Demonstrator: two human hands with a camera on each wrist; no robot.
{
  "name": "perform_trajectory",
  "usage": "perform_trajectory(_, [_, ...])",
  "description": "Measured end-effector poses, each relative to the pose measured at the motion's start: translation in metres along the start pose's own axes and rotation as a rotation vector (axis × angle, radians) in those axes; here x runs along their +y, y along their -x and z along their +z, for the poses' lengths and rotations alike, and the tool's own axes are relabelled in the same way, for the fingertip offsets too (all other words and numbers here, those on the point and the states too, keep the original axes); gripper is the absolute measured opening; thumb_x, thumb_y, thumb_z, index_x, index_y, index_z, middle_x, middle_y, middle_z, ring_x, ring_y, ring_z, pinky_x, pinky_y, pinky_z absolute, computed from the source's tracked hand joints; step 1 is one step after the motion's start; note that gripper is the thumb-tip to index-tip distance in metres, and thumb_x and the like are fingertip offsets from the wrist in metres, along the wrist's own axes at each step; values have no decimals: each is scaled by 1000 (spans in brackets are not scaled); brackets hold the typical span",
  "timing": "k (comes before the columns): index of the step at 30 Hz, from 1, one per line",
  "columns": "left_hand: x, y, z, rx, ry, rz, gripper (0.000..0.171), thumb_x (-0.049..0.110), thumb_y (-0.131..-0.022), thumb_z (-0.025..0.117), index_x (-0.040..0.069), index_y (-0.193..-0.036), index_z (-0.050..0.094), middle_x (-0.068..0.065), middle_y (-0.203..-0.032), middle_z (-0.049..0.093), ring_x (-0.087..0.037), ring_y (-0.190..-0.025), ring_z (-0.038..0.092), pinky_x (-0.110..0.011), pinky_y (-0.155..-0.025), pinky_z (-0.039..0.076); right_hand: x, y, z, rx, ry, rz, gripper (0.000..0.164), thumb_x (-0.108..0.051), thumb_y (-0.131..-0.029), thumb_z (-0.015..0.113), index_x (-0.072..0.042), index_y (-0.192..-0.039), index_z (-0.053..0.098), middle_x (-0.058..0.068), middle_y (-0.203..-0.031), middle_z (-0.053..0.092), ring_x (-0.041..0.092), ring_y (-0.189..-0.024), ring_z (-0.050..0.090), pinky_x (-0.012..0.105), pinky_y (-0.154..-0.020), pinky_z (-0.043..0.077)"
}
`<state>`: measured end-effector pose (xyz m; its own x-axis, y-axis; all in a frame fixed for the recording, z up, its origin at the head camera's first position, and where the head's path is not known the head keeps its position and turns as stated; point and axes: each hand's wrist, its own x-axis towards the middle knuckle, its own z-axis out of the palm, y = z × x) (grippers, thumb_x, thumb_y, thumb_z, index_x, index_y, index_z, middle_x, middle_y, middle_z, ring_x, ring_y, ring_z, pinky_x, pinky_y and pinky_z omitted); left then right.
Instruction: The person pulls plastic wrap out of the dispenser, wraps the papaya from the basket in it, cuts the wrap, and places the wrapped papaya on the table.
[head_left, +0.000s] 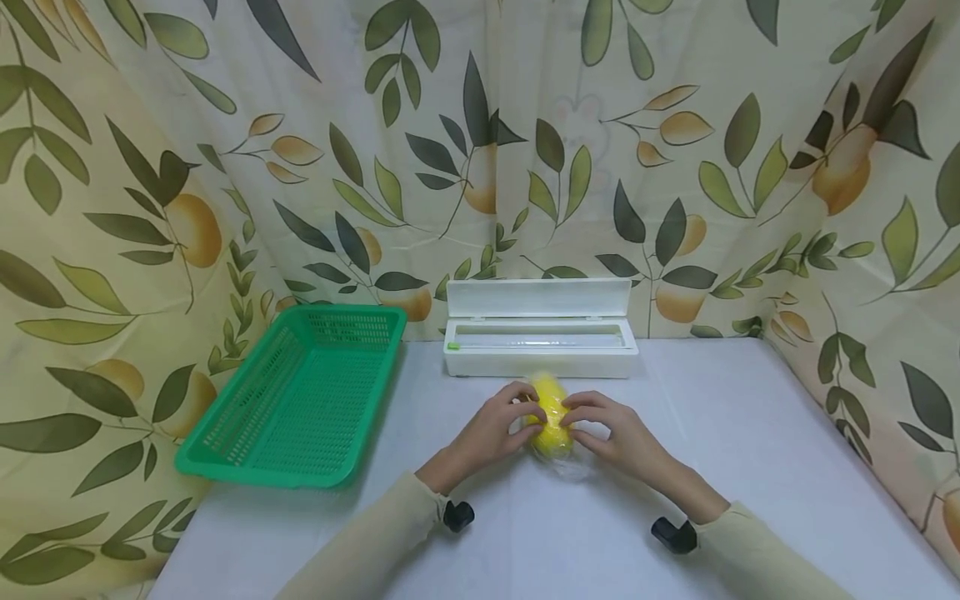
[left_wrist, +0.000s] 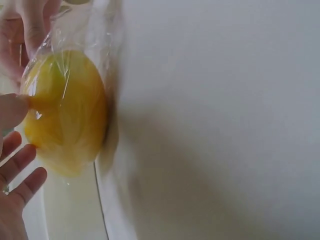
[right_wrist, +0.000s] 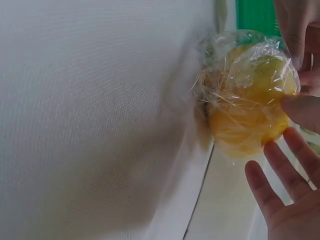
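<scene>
A yellow, rounded fruit wrapped in clear plastic film lies on the white table between both hands; its exact kind is unclear. My left hand holds its left side with thumb and fingertips. From the right, my right hand grips it the same way. Loose film spreads out at the near end. Up close in the right wrist view, the film is crumpled over the fruit. Smoother film covers the fruit in the left wrist view, and several fingers stand apart from it.
Behind the fruit stands a white plastic-wrap dispenser box with its lid raised and a roll inside. A green perforated basket sits at the left. Leaf-patterned curtains enclose the back and sides of the table.
</scene>
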<state>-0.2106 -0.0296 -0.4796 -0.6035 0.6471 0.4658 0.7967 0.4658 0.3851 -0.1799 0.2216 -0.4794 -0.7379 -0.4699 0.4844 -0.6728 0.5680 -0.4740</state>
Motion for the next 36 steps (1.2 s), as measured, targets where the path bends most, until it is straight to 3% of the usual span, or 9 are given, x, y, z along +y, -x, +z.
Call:
perform_trajectory(7, [0, 8, 1, 20, -33, 46, 7, 14, -92, 78, 14, -99, 79, -4, -125, 64, -17, -115, 60, -23, -101, 48, -3, 7, -8, -114, -11, -7, 47, 13, -81, 77, -19, -116, 69, 7, -139, 63, 32, -128, 60, 51, -100, 51])
perform_trajectory(12, [1, 15, -3, -38, -53, 52, 20, 15, -88, 82, 17, -107, 75, -7, -141, 59, -22, -131, 54, -30, -110, 43, -4, 18, -11, -197, 18, -31, 63, 20, -72, 78, -20, -119, 65, 10, -152, 52, 38, -135, 52, 51, -99, 51])
perform_trajectory(18, [1, 17, -2, -115, -40, 54, 37, 18, -82, 88, 19, -116, 71, -10, -155, 46, -26, -143, 43, -34, -115, 38, -3, 21, -3, -182, 122, -88, 66, 6, -66, 91, -23, -120, 66, 17, -156, 41, 43, -135, 48, 50, -94, 56])
perform_trajectory(22, [0, 16, 3, -123, -64, 71, 37, 21, -80, 90, 20, -112, 71, -10, -156, 43, -26, -144, 40, -35, -116, 37, -3, 21, 3, -157, 138, -69, 61, -4, -68, 94, -28, -118, 69, 16, -156, 40, 42, -135, 46, 52, -92, 56])
perform_trajectory(29, [3, 12, 7, -70, -131, 117, 38, 28, -76, 94, 20, -104, 69, -12, -151, 48, -29, -140, 44, -37, -114, 41, -3, 15, 6, -68, 69, -95, 30, -10, -80, 88, -30, -95, 72, 14, -147, 48, 38, -128, 51, 56, -91, 55])
perform_trajectory(36, [8, 9, 8, -4, -132, 95, 23, 36, -86, 85, 20, -98, 72, -10, -141, 56, -26, -132, 51, -37, -110, 45, -6, 8, 8, 22, 33, -55, 21, -6, -86, 81, -23, -92, 71, 12, -135, 59, 36, -122, 57, 59, -94, 52])
